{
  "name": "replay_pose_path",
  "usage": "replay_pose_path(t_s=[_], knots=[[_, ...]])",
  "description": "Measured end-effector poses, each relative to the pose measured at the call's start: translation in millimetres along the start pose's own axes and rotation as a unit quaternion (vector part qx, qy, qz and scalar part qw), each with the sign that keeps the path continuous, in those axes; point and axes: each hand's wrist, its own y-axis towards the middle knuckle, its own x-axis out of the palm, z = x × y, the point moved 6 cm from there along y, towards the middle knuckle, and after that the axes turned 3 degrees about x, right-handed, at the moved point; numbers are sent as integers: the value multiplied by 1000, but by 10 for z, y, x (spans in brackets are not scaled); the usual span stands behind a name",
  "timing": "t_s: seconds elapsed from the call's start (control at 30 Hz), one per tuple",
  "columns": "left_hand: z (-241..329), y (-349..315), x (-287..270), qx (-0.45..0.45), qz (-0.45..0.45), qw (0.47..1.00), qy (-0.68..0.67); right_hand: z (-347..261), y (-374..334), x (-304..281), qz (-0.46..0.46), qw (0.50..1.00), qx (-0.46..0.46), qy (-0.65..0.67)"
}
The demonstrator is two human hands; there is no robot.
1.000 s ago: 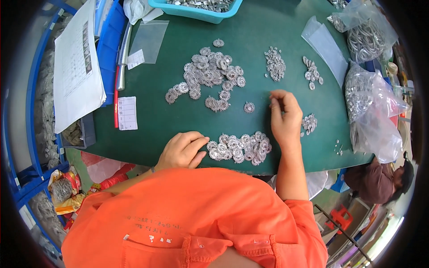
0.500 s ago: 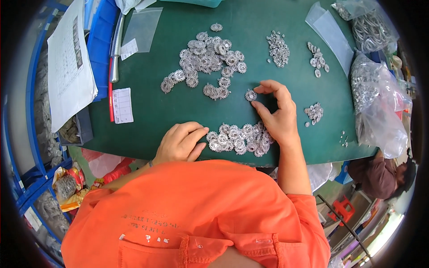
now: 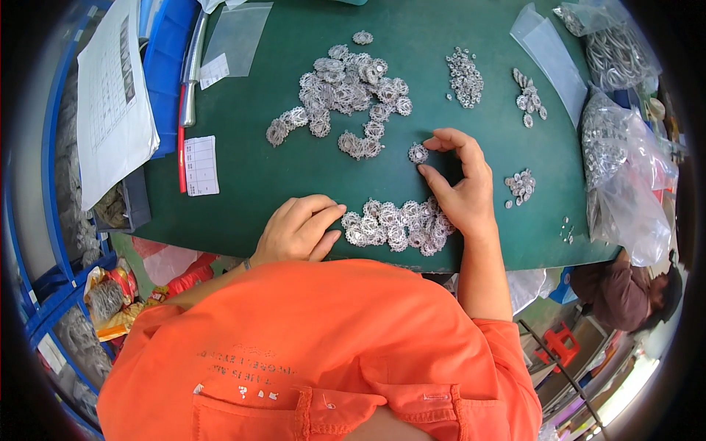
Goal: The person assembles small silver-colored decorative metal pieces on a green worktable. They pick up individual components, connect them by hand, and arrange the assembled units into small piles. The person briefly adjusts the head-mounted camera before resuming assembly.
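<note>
My right hand [image 3: 463, 184] is on the green table [image 3: 243, 165], thumb and forefinger closed on opposite edges of a small silvery openwork rosette [image 3: 418, 153]. Toward me lies a double row of lacy silvery rosettes [image 3: 397, 224], its right end partly covered by my right hand. At the row's left end rests my left hand [image 3: 298, 228]. Its fingers are loosely bent, thumb and forefinger apart, with nothing seen between them. Farther off, a heap of similar rosettes [image 3: 342, 95] spreads over the table, and one loose rosette [image 3: 362, 37] sits beyond it.
Small ring-like metal parts [image 3: 465, 79] and two little piles of discs, one far [image 3: 529, 99] and one nearer [image 3: 521, 186], lie to the right. Plastic bags of metal parts [image 3: 614, 147] line the right edge. Papers [image 3: 118, 110] and a blue bin [image 3: 162, 81] stand left. A co-worker [image 3: 618, 294] is beyond the table.
The whole view has shifted slightly, so the table's contents appear a little displaced. Both hands keep their places, and the right still pinches the same rosette.
</note>
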Motion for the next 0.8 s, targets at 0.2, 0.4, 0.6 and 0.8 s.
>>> replay_pose_path(t_s=[0.2,0.4,0.6,0.8], knots=[[-18,-19,9,-13,1,1000,-8,10,-8,-10,-3,1000,-3,8],[-9,-8,0,-8,5,1000,-13,88,-19,-14,-1,1000,-1,27],[-12,-10,1,-6,6,1000,-10,-125,-20,25,30,996,-73,-40],[-30,-35,12,-1,10,1000,-7,-168,11,-39,-27,997,-53,54]])
